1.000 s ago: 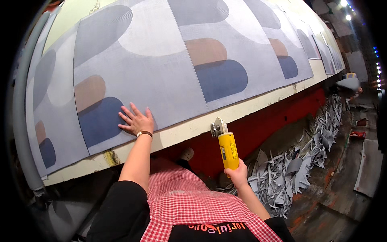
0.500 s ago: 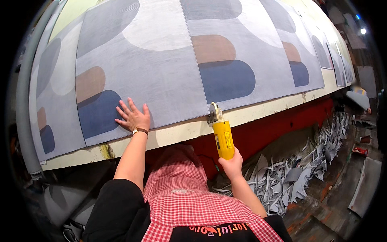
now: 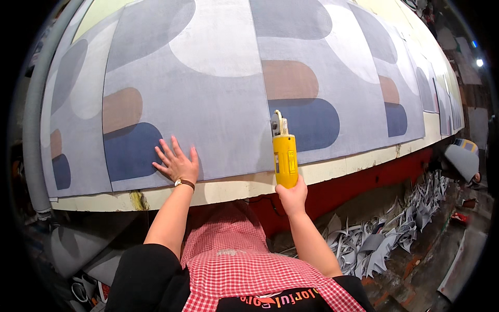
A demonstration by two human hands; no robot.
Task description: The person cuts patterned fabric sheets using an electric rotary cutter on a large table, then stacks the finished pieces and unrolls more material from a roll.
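My right hand grips the yellow body of an electric rotary cutter. The cutter's round metal blade head points away from me and lies over the seam line between two patterned panels. My left hand presses flat on the grey patterned mat sheet, fingers spread, close to its near edge and beside a dark blue shape. A watch with a brown strap is on the left wrist. The sheet carries rounded shapes in grey, white, brown and blue. Whether the blade touches the material, I cannot tell.
The sheet lies on a long cream table with a red side below. A grey roll stands along the left end. Curled offcuts heap on the floor at right. Farther right, a person holds a grey piece.
The cutter has moved away from me, from the sheet's near edge to farther in along the seam line. My left hand stays flat on the sheet. The view has shifted slightly.
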